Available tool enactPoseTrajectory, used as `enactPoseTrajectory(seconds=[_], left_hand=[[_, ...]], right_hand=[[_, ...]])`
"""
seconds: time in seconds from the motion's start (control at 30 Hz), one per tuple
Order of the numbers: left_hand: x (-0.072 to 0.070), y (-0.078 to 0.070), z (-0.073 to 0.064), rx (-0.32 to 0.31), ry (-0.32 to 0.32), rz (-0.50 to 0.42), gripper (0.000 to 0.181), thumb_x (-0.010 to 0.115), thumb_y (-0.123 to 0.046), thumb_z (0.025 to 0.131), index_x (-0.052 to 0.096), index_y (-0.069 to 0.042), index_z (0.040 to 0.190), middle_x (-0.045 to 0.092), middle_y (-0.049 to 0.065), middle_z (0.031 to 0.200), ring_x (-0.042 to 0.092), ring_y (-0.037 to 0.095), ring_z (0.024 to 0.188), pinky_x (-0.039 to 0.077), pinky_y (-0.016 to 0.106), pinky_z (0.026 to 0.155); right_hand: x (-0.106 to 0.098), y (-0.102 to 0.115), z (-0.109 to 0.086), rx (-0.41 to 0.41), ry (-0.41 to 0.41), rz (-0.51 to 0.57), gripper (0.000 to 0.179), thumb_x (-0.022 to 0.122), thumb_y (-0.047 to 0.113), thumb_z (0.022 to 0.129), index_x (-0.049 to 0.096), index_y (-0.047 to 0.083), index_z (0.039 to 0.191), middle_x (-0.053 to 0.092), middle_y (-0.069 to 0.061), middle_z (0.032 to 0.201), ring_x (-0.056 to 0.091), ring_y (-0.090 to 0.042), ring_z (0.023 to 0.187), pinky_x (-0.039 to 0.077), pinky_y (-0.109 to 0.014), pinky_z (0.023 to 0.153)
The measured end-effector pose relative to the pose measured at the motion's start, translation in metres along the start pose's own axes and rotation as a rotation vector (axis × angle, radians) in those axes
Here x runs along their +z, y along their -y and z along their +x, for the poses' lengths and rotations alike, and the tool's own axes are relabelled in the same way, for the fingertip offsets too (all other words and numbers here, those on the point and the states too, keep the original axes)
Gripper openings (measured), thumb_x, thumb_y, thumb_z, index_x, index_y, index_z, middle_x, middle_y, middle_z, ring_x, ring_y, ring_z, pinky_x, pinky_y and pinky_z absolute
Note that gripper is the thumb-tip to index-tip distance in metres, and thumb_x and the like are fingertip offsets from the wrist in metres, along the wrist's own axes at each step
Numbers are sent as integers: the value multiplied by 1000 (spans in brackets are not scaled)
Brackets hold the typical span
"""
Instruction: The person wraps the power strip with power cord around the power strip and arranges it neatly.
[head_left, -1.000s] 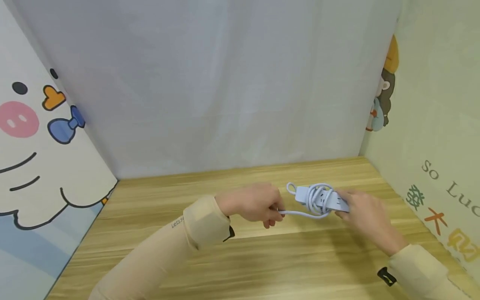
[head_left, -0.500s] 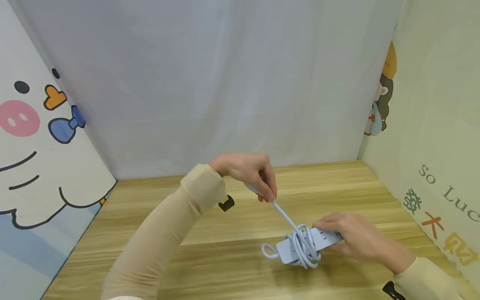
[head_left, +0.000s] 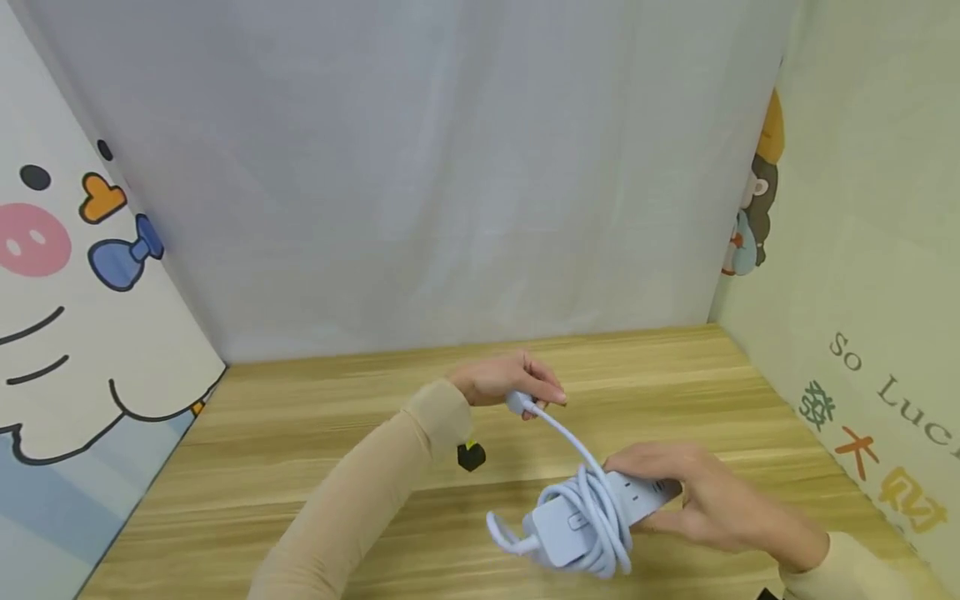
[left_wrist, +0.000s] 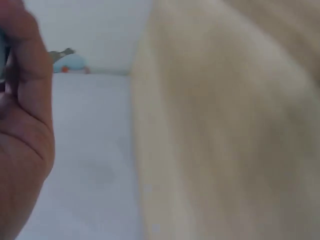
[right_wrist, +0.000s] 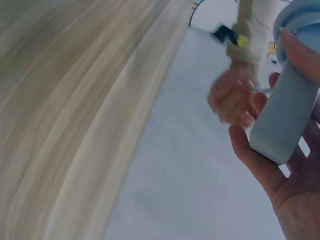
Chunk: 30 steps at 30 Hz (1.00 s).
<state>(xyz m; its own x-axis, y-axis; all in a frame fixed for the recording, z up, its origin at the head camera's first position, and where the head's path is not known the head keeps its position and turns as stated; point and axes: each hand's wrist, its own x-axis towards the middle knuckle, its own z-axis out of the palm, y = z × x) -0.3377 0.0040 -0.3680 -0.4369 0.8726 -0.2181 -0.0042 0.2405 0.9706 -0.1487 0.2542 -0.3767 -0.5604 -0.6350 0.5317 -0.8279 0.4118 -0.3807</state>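
Observation:
A white power strip (head_left: 561, 530) with its cord (head_left: 604, 518) wound several times round the middle is held up over the table, tilted. My right hand (head_left: 701, 492) grips its socket end, thumb on top and fingers beneath. In the right wrist view the strip (right_wrist: 286, 116) lies between thumb and fingers. Farther back, my left hand (head_left: 504, 382) holds the plug (head_left: 519, 402) at the cord's free end, a length of cord running from it to the coil. The left wrist view shows only part of the left hand (left_wrist: 31, 115); the plug is mostly hidden there.
The wooden table (head_left: 337, 450) ends at a pale curtain (head_left: 465, 183) behind. A cartoon-printed panel (head_left: 75, 333) stands at the left, and a yellowish panel with lettering (head_left: 862, 275) at the right.
The strip has come nearer and leftward in my right hand, its near end turned toward me. My left hand rose with the cord, then lowered somewhat, and the plug now shows at its fingers.

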Motion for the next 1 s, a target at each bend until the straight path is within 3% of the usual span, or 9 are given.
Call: enactPoseTrajectory(seconds=[0.17,0.27,0.4,0.53,0.67,0.77,0.87,1.0], left_hand=[[37,50,6,-8,-85,-275,24,59,-14,102,67,6,113,63,-2,74,56,8,61,50,18,59],[60,68,8,-29,-144,-415,19,49,-11,104,64,0,105,63,-2,77,58,6,66,52,15,60],[83,74,12,3,-266,-557,21,46,-19,106,60,-9,93,62,-1,79,60,6,67,52,15,59],[101,74,13,52,-384,-569,36,53,-35,106,65,-6,89,65,-1,80,63,9,68,53,18,59],[113,72,10,96,-526,-465,59,57,-51,101,70,6,98,72,4,82,68,12,67,60,26,64],[117,69,4,152,-596,-337,61,57,-48,102,68,10,112,76,12,94,71,16,74,64,36,74],[119,65,-3,171,-642,-130,45,61,-39,102,71,4,111,75,15,98,70,15,79,64,37,76],[119,65,-16,100,-661,185,37,64,-39,99,75,-4,92,70,5,78,57,6,65,53,23,57]], right_hand=[[-3,-9,-8,131,-74,129,62,88,3,74,67,11,132,70,10,126,65,-1,110,55,-14,88],[-5,-19,-10,247,-118,185,61,85,-3,75,66,5,133,67,17,128,64,1,103,57,-19,77],[-7,-31,-9,457,-174,163,57,83,0,79,64,-3,132,71,-2,126,62,2,95,57,-22,72],[-6,-39,-9,608,-167,150,58,83,11,84,61,-6,135,69,-24,126,63,0,98,57,-21,77],[-3,-44,-7,683,-159,73,62,85,20,83,61,-4,135,67,-25,128,67,-18,103,56,-22,81],[-1,-49,-6,716,-153,6,64,85,24,83,61,-4,135,68,-26,127,68,-30,102,56,-26,80],[6,-54,-4,742,-143,-28,66,86,27,81,61,-5,134,69,-27,122,69,-29,97,56,-31,77],[20,-55,3,759,-102,-79,68,88,30,79,63,-5,132,73,-24,114,67,-21,86,55,-33,72]])
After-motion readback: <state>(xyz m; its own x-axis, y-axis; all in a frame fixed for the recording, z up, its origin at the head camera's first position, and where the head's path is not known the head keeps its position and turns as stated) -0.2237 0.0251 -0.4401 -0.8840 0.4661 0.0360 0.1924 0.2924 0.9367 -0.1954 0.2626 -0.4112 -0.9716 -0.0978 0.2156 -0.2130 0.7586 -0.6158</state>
